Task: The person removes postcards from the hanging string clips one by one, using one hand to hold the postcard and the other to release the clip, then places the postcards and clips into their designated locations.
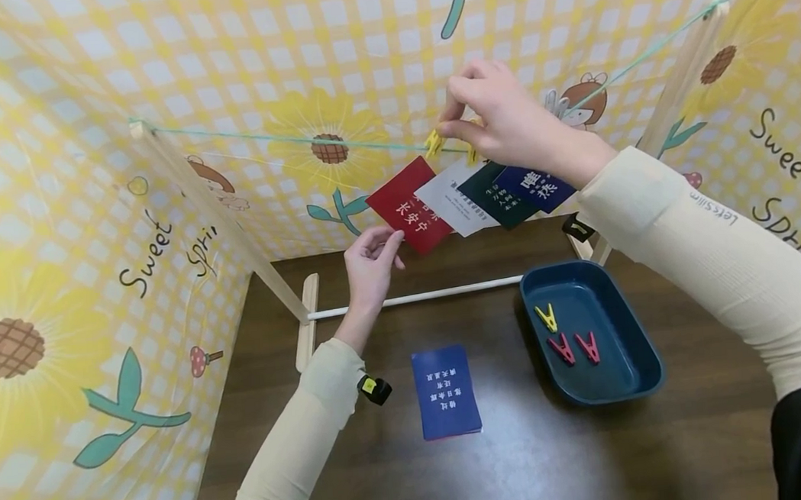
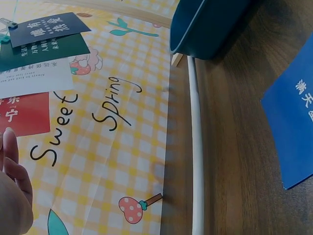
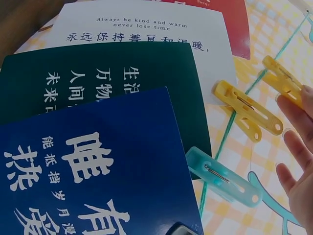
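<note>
My left hand pinches the lower edge of a red card with white writing, which hangs tilted below a green cord. At the card's top corner, my right hand pinches a yellow clothespin at the cord. Overlapping beside the red card are a white card, a dark green card and a blue card. A second yellow clothespin grips the cord by the white card, and a teal clothespin sits by the green card.
Wooden posts hold the cord, joined low down by a white rod. On the dark table lie a stack of blue cards and a blue basin with one yellow and two red clothespins. Patterned cloth hangs behind.
</note>
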The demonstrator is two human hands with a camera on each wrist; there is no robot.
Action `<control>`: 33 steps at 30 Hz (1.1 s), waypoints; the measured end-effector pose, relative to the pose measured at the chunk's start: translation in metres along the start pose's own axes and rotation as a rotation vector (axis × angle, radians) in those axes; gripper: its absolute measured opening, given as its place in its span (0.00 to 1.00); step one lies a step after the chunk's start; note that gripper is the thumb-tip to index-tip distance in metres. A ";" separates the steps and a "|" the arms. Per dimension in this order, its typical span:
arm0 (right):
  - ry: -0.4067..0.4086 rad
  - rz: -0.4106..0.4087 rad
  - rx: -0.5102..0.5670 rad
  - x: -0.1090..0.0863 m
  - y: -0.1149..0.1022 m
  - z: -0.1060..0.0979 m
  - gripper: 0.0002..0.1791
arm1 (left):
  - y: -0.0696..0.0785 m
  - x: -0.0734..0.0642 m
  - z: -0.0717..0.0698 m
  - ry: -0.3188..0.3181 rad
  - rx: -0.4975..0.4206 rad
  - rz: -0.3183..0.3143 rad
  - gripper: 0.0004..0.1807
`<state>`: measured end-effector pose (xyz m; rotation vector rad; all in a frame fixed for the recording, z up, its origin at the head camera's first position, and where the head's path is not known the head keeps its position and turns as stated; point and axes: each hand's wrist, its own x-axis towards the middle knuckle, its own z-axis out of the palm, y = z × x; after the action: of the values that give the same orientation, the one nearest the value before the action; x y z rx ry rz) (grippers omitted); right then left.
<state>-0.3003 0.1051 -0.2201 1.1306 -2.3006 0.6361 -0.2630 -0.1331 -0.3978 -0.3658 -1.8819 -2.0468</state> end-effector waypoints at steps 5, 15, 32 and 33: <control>0.014 0.001 0.006 0.000 0.000 -0.003 0.09 | -0.016 0.006 -0.006 0.017 0.001 0.010 0.08; 0.022 -0.002 -0.013 -0.005 -0.002 -0.011 0.09 | -0.025 0.007 -0.018 0.031 -0.013 0.040 0.09; 0.017 -0.003 -0.051 -0.018 -0.010 -0.020 0.10 | -0.018 -0.004 -0.030 0.056 -0.003 0.015 0.09; 0.008 0.003 -0.057 -0.019 -0.009 -0.020 0.10 | -0.018 -0.004 -0.031 0.054 -0.001 0.016 0.09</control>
<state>-0.2778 0.1231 -0.2151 1.0969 -2.2986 0.5721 -0.2651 -0.1622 -0.4188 -0.3214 -1.8400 -2.0271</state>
